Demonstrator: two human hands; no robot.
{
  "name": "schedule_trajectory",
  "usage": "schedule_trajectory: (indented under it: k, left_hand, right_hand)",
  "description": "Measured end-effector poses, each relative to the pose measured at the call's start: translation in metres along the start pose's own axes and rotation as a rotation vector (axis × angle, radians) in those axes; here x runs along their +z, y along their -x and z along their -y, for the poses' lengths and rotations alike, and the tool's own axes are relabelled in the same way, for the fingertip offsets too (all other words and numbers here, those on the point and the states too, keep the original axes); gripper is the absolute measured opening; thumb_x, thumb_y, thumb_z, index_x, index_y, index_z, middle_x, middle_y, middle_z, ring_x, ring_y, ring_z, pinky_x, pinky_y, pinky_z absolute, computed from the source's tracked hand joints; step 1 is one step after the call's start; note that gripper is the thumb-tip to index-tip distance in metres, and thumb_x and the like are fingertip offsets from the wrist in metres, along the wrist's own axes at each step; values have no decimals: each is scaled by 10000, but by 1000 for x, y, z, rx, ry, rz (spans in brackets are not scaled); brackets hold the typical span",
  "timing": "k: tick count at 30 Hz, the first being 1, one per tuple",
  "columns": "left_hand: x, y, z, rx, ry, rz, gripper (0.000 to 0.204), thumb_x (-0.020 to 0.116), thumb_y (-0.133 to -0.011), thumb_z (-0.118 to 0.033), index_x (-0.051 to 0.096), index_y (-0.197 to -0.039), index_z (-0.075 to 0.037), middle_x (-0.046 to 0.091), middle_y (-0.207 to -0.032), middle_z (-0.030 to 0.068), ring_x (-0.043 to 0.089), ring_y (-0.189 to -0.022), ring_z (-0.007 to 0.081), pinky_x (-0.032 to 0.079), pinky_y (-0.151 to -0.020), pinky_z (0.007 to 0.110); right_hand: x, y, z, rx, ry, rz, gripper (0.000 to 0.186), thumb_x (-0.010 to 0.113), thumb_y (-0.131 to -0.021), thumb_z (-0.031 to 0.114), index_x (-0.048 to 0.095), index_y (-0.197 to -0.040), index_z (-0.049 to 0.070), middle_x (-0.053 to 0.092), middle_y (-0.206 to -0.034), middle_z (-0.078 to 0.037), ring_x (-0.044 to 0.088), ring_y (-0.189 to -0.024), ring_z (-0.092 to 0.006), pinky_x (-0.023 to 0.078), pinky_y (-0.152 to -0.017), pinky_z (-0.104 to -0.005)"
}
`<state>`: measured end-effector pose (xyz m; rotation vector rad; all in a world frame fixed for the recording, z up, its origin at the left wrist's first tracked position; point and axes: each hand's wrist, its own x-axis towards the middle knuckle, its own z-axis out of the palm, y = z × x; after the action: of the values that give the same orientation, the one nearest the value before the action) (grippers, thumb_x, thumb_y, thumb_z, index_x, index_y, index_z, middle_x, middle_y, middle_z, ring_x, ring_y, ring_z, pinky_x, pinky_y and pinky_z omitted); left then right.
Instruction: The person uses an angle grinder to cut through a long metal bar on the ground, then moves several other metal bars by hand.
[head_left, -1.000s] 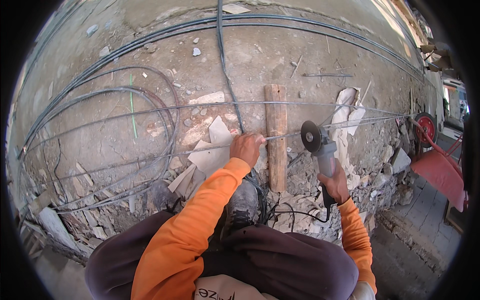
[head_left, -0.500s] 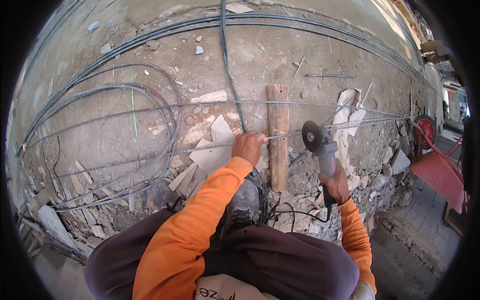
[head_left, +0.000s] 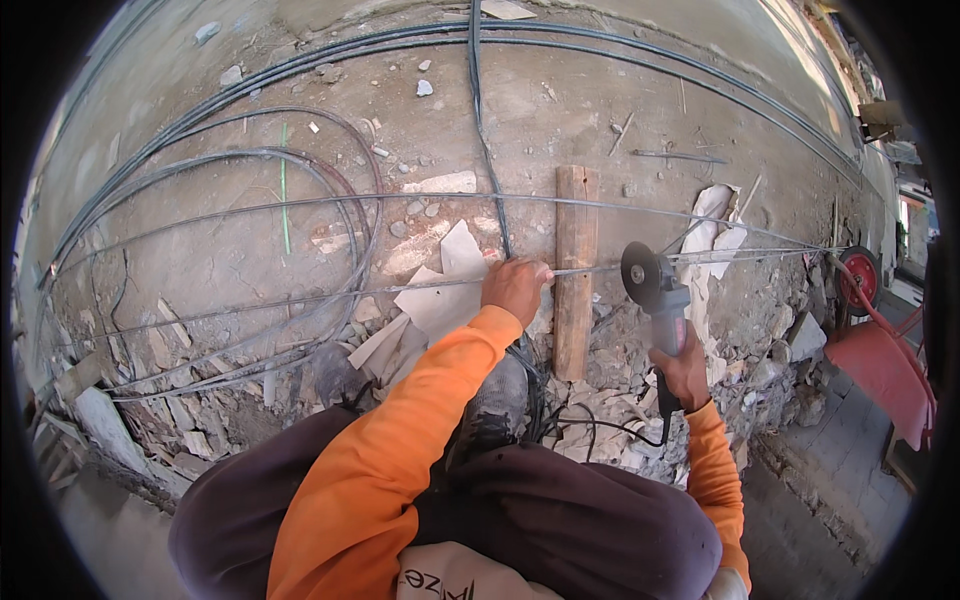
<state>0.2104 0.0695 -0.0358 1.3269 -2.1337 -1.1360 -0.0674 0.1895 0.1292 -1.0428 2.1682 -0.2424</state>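
My left hand (head_left: 514,290) is closed around a thin steel rod (head_left: 574,271) just left of a wooden plank (head_left: 575,225). The rod runs sideways across the plank and on to both sides. In my right hand (head_left: 684,372) is a grey angle grinder (head_left: 669,325), held by its body with the dark cutting disc (head_left: 641,272) upward. That disc stands right of the plank, close by the rod; whether they touch, I cannot tell. A black power cord (head_left: 625,432) leads from the grinder's lower end toward my shoe (head_left: 498,385).
Coiled steel rods (head_left: 345,165) lie at left, and long bundled bars (head_left: 300,70) cross the far side. Torn paper (head_left: 440,295) lies beside my left hand. Rubble (head_left: 610,425) covers the ground near my feet. At right stands a red wheelbarrow (head_left: 880,375).
The whole scene has shifted slightly to the right in the picture. Both hands keep their holds, and the grinder stays beside the plank.
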Motion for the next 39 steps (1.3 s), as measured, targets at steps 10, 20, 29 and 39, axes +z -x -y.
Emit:
schedule_trajectory:
  k: [10, 20, 29, 39]
  left_hand:
    - [9, 0, 0, -148, -13, 81, 189, 604, -993, -185, 755, -905, -114, 732, -959, 108, 690, -993, 313, 476, -893, 443]
    - [4, -4, -1, -56, -70, 35, 164, 643, -966, -186, 781, -980, -99, 727, -965, 122, 681, -973, 346, 490, -904, 458]
    - [-156, -49, -53, -317, 184, -930, 299, 667, -986, -271, 773, -1034, 4, 723, -927, 154, 659, -840, 287, 497, -811, 393]
    - [-178, 59, -299, 562, 911, -282, 218, 624, -967, -130, 638, -1163, -36, 617, -1069, 90, 604, -927, 252, 487, -868, 422]
  right_hand:
    - [8, 1, -19, -42, -35, 32, 460, 728, -772, 218, 598, -1164, 17, 647, -888, -79, 609, -746, -204, 518, -713, -349]
    - [7, -5, -28, -41, -52, 32, 442, 744, -757, 187, 595, -1140, 24, 634, -893, -78, 599, -795, -205, 511, -758, -364]
    - [3, -2, -40, 8, -50, 13, 467, 751, -744, 191, 593, -1147, 15, 631, -896, -96, 591, -796, -236, 509, -771, -381]
    - [5, -3, -35, 4, -75, 28, 505, 770, -759, 157, 592, -1204, -1, 656, -914, -105, 608, -789, -238, 526, -755, -373]
